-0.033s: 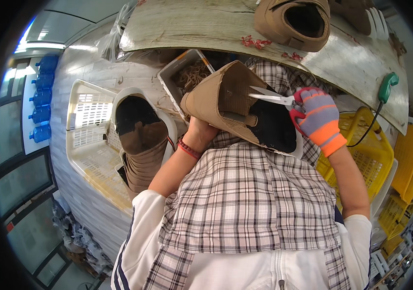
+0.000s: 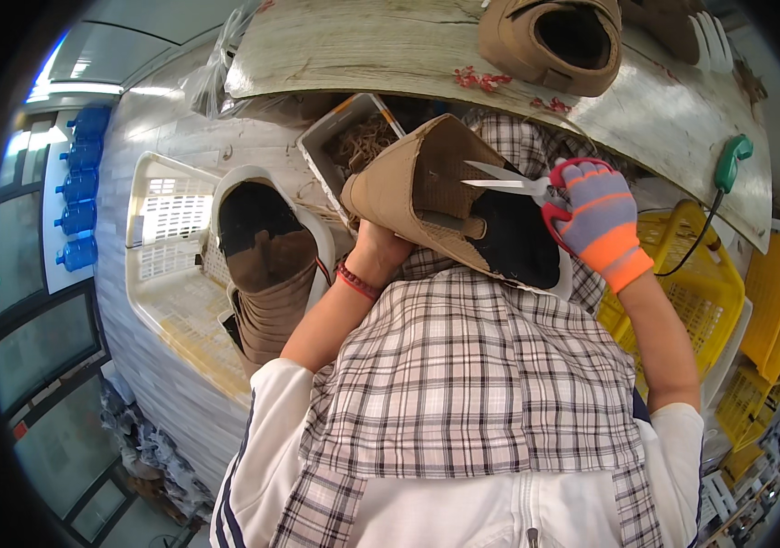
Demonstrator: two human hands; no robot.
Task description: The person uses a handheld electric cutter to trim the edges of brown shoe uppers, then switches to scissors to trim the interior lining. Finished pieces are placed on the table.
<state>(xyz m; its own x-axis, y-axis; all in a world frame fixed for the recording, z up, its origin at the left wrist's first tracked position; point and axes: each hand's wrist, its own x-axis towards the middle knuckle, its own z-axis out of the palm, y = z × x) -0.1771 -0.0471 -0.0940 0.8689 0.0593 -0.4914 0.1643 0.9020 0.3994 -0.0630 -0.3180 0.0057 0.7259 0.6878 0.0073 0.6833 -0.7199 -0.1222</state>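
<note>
Two hands on the job, frame centre: left hand grips the tan boot from below, opening facing up. Right hand, gloved, is closed around red-handled scissors, blades slightly parted and pointing left over the boot's collar. Boot: tan suede, dark lining.

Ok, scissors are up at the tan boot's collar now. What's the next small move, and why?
Probably ease the scissors tips down to the boot lining and snip any loose thread there. The blades are open and pointing into the collar, the gloved right hand grips the red handles, and the left hand supports the boot from below.
</note>
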